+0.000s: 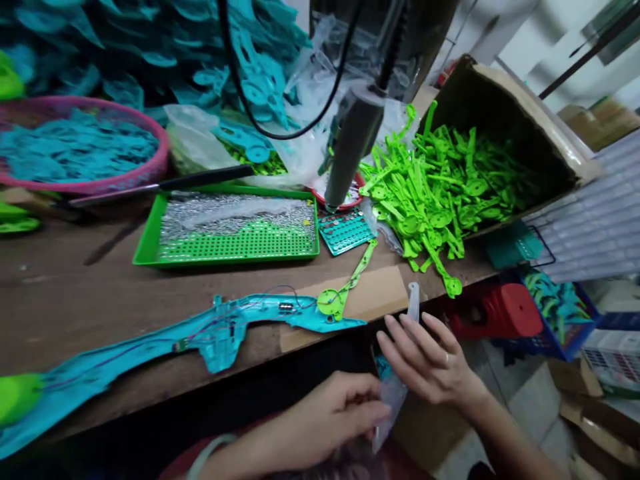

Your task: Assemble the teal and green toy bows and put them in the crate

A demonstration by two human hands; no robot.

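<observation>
In front of the table edge, my left hand [353, 407] pinches the lower end of a translucent plastic piece [393, 405], long and flat. My right hand [433, 357] wraps its fingers over the middle of the same piece, whose narrow tip with a small hole sticks up past the fingers. My right thumb is hidden. On the table to the left lies a long blue plastic shell half [220, 333], with thin wires and a small spring-like metal part inside. A green plastic arm with a round disc [331, 302] rests on its right end.
Behind are a green tray of small metal pins [143, 243], a teal perforated tray [345, 233] and an upright grey electric screwdriver [355, 143] on a cord. Green parts [425, 193] spill from a cardboard box [550, 127]. A pink basket [163, 150] holds blue parts. Cardboard [377, 293] lies at the edge.
</observation>
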